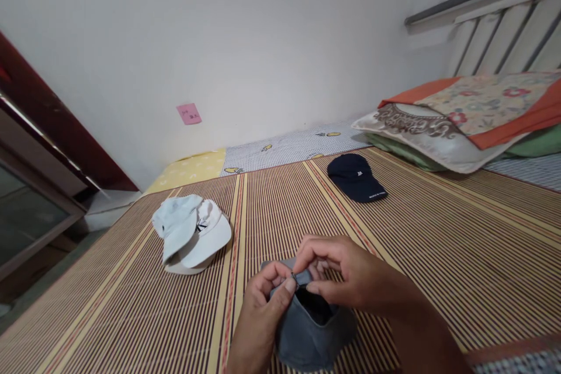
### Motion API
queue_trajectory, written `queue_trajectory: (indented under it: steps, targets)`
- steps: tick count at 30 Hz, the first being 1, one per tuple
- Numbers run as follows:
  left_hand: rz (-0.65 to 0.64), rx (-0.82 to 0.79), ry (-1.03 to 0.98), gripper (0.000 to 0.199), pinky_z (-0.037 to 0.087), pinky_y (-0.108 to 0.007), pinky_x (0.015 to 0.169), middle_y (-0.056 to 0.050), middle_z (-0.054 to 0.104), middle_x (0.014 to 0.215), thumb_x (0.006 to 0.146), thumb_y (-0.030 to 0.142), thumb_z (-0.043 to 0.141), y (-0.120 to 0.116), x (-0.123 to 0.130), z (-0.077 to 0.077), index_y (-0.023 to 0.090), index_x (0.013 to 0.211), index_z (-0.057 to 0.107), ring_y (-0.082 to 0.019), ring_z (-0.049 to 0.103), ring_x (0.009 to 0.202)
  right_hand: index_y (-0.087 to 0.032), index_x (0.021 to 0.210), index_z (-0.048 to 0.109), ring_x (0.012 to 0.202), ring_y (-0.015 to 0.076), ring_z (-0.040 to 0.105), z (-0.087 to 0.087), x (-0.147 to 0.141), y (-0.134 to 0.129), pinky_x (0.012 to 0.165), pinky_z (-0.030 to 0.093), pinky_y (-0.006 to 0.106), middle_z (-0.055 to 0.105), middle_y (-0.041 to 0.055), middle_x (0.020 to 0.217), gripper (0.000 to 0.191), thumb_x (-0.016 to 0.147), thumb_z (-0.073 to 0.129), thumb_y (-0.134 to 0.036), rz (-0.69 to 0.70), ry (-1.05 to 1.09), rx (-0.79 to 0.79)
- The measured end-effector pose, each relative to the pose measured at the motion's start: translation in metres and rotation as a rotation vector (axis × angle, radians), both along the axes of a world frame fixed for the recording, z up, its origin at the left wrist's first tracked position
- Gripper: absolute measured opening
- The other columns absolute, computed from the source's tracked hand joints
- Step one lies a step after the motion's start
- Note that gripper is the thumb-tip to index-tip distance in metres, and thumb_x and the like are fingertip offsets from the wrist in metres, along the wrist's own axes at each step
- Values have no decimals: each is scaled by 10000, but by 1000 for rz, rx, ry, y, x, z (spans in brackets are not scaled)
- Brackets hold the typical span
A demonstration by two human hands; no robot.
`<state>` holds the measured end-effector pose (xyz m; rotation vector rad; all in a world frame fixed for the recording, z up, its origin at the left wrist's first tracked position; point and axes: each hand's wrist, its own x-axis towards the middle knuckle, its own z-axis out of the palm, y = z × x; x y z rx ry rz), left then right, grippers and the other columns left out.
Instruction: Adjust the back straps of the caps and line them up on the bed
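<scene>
A grey-blue baseball cap (313, 336) lies right in front of me, its back opening facing up and part of its brim showing beyond my fingers. My left hand (267, 307) pinches the cap's back strap (295, 277) between thumb and forefinger. From the other side, my right hand (339, 274) is closed on the strap, its fingertips close to the left ones. The fingers partly hide the strap, so how it is fastened cannot be made out.
Left of my hands, a pale blue cap (179, 222) overlaps white caps (210, 236). A navy cap (355, 178) rests farther back on the striped bamboo mat (272, 210). Pillows (425, 134) are stacked at right, near a radiator (508, 35). A pink note (189, 114) is on the wall.
</scene>
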<state>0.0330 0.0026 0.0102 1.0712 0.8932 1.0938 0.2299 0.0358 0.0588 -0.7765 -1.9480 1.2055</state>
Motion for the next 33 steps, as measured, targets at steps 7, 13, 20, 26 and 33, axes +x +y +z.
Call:
queue_trajectory:
  steps: [7,13,20,26,33]
  targets:
    - [6,1,-2,288,342,-202,592,39,502,710,871,418,722,-1,2,1,170,812,588,-87,409,637,-175,896,720,686,97,517,0,-1,-1,623,422,224,598,-18,842,157,784,672,-76,-20,-16,41]
    - [27,0,-14,314,335,-189,576,42,502,682,842,428,749,0,5,3,165,784,587,-83,398,617,-174,904,731,678,91,520,0,-1,1,623,427,226,587,-17,857,159,796,667,-77,-17,-7,48]
    - [-8,26,24,301,339,-195,592,31,513,712,875,433,712,0,3,1,162,817,596,-91,411,650,-169,880,745,700,103,527,5,0,-1,641,428,238,586,-9,846,116,824,668,-104,-4,-25,82]
    - [-13,36,10,304,326,-194,582,45,491,691,890,419,700,-1,3,3,170,782,564,-82,382,624,-192,923,730,713,108,560,2,2,0,658,441,227,634,-25,809,150,813,688,-99,-49,-38,92]
    - [-27,43,37,273,337,-197,607,36,507,729,908,407,683,-1,1,-2,169,818,584,-85,409,656,-208,896,734,705,111,563,4,2,-3,657,441,225,653,-37,764,107,821,701,-140,-103,-74,81]
